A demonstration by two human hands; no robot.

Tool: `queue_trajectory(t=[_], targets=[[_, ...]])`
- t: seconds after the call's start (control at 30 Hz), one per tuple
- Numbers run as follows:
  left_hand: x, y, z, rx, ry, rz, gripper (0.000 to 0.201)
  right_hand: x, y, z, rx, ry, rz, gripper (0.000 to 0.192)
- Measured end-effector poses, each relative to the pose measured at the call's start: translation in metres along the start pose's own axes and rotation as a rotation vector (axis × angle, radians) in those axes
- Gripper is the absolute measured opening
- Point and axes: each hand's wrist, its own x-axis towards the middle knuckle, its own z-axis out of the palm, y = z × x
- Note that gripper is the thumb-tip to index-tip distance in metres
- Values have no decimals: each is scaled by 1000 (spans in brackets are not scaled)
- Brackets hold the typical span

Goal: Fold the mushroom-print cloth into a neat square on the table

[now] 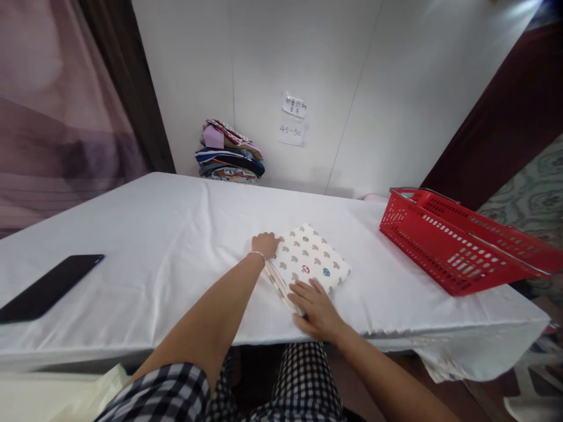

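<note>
A folded cream cloth (312, 255) with grey, red, blue and green mushroom prints lies on the white-covered table in front of me. Its layered folds show along the left edge. My left hand (264, 243), with a thin bracelet at the wrist, is closed at the cloth's left corner; its fingertips are partly hidden. At the near edge, my right hand (316, 308) rests on the cloth with its fingers stretched out and slightly apart.
A red plastic basket (440, 240) stands on the right of the table. Folded clothes (231, 155) are stacked at the back by the wall. A black phone-like slab (48, 287) lies at the left. Paper signs (292, 132) hang on the wall.
</note>
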Motion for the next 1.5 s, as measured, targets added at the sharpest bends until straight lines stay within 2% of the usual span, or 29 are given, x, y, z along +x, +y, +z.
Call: queue_trajectory(t=[0.1,0.2,0.3,0.4,0.47,0.57,0.7,0.83,0.97,1.1,1.23,1.4,1.5], targets=[[-26,-11,-3,-1,-26,-54,37,-21,41,-19,-43,-48,16,47],[-58,-18,-5,2,-48,-68,40,-37,81,-33,-98,-9,247,52],[-78,-19,-7,1,-27,-46,35,-36,99,-37,-50,34,371,44],[-79,-14,-12,-66,62,-62,29,-18,95,-33,2,110,360,30],[-72,-8,-14,-137,102,-84,29,-1,87,-27,28,175,335,27],[-60,3,-12,-241,68,-144,32,17,73,-12,55,238,306,29],[-52,11,-6,-320,38,-265,41,21,56,11,-66,192,280,37],[-46,10,-5,-325,33,-256,39,16,49,21,-167,172,261,43],[-41,4,-4,-339,55,-212,28,15,47,20,-186,175,246,45],[-41,-8,3,-381,79,-270,27,11,40,17,-173,154,213,46],[-46,-17,9,-413,71,-306,27,16,37,3,-67,140,284,37],[-51,-18,13,-460,107,-302,28,54,48,-24,179,106,475,36],[-54,-20,19,-515,182,-274,31,94,60,-25,261,126,582,30]])
